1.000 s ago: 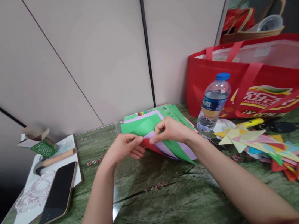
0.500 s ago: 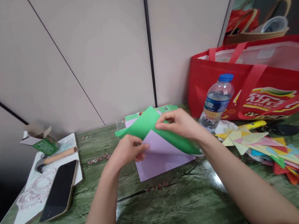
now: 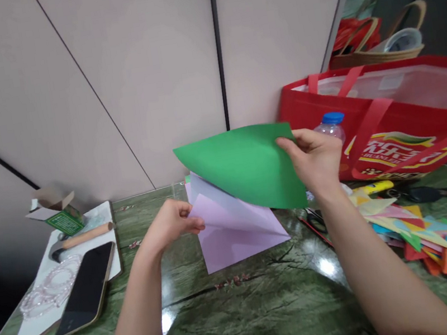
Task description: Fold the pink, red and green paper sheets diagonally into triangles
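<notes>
A sheet of green paper [image 3: 244, 167] is up in the air, bent in a curve, with its right edge pinched by my right hand [image 3: 317, 158]. My left hand [image 3: 175, 220] is closed on the lifted corner of a sheet of purple paper [image 3: 231, 217]. Beneath that sheet, more purple paper [image 3: 232, 248] lies flat on the table. The green sheet hides the back of the paper pile and most of the water bottle [image 3: 331, 123] behind my right hand.
To the left, a white board [image 3: 32, 331] bears a phone [image 3: 87, 288], a wooden-handled tool [image 3: 85, 236], beaded strands [image 3: 53, 288] and an opened small box [image 3: 64, 218]. A red bag [image 3: 374, 126], folded coloured paper pieces [image 3: 438, 235], a yellow tube [image 3: 375, 187] and scissors [image 3: 426, 193] are on the right.
My right hand has lifted the green sheet off the purple one and carried it right and upward. My left hand has shifted slightly left, still pinching the purple corner.
</notes>
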Demonstrator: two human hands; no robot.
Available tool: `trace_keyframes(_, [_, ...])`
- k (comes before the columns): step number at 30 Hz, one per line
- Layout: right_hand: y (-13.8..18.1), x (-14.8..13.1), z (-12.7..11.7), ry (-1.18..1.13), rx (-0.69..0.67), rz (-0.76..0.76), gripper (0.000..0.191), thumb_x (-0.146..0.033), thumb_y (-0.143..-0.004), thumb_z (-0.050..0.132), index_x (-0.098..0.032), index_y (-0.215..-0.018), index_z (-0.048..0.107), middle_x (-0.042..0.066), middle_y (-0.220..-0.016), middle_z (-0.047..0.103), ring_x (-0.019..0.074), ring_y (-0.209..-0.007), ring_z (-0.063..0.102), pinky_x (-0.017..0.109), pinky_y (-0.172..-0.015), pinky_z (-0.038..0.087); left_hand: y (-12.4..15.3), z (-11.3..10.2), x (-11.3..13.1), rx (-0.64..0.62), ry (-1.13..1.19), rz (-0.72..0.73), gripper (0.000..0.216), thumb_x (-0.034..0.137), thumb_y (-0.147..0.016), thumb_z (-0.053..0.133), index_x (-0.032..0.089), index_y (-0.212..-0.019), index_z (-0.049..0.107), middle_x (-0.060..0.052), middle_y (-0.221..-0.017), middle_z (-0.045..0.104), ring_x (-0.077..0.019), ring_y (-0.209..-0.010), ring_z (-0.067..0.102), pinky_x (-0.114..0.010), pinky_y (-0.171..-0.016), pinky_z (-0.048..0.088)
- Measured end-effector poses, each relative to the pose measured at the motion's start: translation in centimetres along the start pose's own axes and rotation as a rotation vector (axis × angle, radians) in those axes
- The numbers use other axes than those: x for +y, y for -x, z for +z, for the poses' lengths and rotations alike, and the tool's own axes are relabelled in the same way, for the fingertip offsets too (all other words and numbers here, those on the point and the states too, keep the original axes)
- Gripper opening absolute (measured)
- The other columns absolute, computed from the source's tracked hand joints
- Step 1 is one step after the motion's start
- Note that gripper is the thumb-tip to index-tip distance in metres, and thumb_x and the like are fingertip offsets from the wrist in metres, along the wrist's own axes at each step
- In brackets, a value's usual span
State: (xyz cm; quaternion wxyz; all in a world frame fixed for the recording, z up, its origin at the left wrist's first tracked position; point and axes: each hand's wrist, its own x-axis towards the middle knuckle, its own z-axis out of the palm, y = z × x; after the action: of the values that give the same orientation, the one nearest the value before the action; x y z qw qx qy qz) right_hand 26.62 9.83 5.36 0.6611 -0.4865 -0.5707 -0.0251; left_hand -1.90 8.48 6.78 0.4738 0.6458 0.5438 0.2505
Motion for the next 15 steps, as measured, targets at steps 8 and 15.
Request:
trace_keyframes(8, [2.1,-4.9,1.7,0.006,-0.534,-0.144,0.018,-0.031,-0.083,0.058,-0.022,-0.080,0.073,0.001,-0.077,0.073,0.0146,-0.065,0.063,0.026,-0.060,0.045,-0.5,-1.4,-2.0,-0.335,-0.408,0.014,0.015,0.026,-0.059,0.074,0.021,-0.073,0.073,-0.001,-0.062,0.069,-0.0164,-0.059,0.063,-0.021,-0.049,0.045])
trace_keyframes(15, [5.2,-4.9,5.2,-0.083,-1.401,-0.106,0.032,-0.038,-0.078,0.065,-0.021,-0.105,0.069,0.006,-0.107,0.071,0.0186,-0.090,0.065,0.027,-0.075,0.046,-1.6,-2.6,-4.2,-0.060,-0.358,-0.139,0.011,0.025,-0.068,0.066,0.018,-0.059,0.063,0.000,-0.050,0.062,-0.0144,-0.047,0.059,-0.019,-0.042,0.042])
